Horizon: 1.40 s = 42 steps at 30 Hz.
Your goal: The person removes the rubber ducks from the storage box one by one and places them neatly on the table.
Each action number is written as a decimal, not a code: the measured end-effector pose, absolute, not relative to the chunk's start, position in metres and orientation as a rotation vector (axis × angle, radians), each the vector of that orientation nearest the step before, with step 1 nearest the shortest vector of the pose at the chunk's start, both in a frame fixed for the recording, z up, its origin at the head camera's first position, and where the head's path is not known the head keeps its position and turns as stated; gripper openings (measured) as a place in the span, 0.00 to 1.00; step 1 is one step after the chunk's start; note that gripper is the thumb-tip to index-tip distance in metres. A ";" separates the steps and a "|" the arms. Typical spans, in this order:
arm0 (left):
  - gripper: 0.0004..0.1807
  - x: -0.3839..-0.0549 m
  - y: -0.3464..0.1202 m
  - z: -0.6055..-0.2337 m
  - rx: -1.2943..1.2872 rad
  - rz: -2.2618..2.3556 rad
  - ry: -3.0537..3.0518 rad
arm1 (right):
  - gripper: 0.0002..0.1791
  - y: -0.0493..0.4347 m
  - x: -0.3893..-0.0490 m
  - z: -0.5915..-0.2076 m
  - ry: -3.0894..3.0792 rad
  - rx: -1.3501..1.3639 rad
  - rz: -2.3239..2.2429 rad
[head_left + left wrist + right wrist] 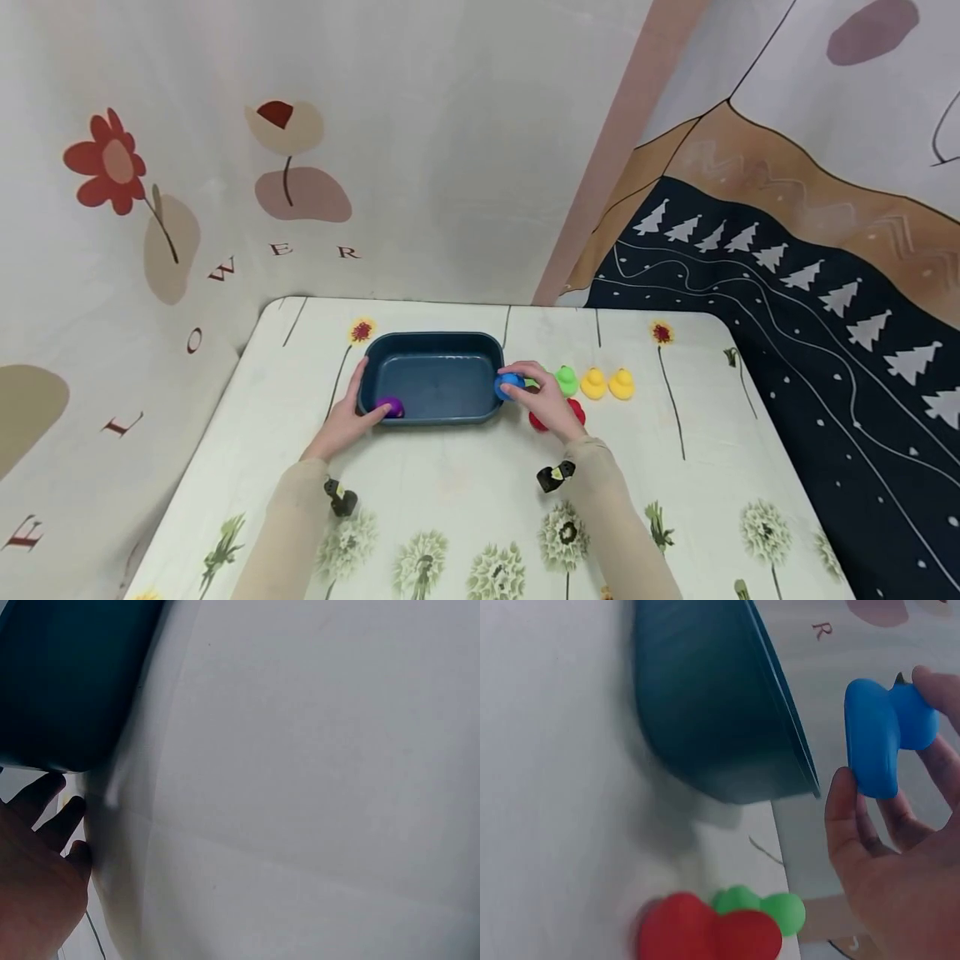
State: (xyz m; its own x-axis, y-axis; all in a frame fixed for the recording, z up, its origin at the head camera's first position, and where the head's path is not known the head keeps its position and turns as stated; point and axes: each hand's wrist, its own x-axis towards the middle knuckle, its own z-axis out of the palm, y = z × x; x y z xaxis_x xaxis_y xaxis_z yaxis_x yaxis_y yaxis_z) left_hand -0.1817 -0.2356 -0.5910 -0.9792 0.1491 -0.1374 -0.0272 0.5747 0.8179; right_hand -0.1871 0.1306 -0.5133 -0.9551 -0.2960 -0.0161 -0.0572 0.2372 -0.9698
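Note:
A dark blue plastic tub (435, 419) rests on the table. My left hand (348, 425) grips its left end, the thumb over the front-left rim and the fingers along the outer side. Inside that corner lies a purple toy duck (392, 407), partly covered by the thumb. My right hand (546, 402) pinches a blue rubber duck (874, 739) between thumb and fingers, up at the tub's right rim. The left wrist view shows the left fingers (64, 821) spread right by the tub's edge.
Right of the tub stand green ducks (566, 381), two yellow ducks (593, 383) and red ducks (576, 411), some partly hidden behind my right hand. A flower-print cloth (465, 475) covers the table. Patterned curtains (450, 167) hang behind it.

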 end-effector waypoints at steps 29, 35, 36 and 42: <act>0.53 -0.181 -0.234 -0.587 0.105 1.364 2.614 | 0.22 0.227 -0.176 -0.554 2.594 0.218 -1.896; 0.53 -0.181 -0.234 -0.587 0.106 1.370 2.606 | 0.21 0.235 -0.171 -0.556 2.621 0.326 -1.824; 0.53 -0.181 -0.234 -0.587 0.104 1.371 2.604 | 0.20 0.236 -0.170 -0.558 2.627 0.343 -1.813; 0.53 -0.181 -0.234 -0.588 0.099 1.373 2.599 | 0.19 0.245 -0.169 -0.578 2.699 0.450 -1.695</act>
